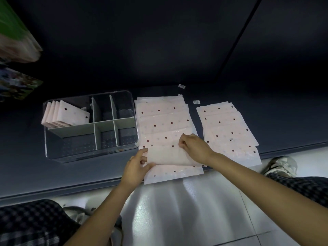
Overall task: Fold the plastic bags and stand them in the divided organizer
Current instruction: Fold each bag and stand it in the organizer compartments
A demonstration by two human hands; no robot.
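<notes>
A clear organizer (53,153) with grey dividers stands on the dark shelf at the left. Several folded pink dotted bags (69,114) stand in its back left compartment. To its right lies a stack of flat pink dotted bags (163,119). On the near end of that stack, one bag (166,155) lies partly folded. My left hand (136,167) pinches its near left corner. My right hand (193,148) pinches its upper right edge.
A second stack of flat dotted bags (229,125) lies further right on the shelf (26,174). Two small labels (182,86) sit behind the stacks. Colourful packages (16,41) hang at the far left. My knees and shoes rest on the white tiled floor (177,210) below.
</notes>
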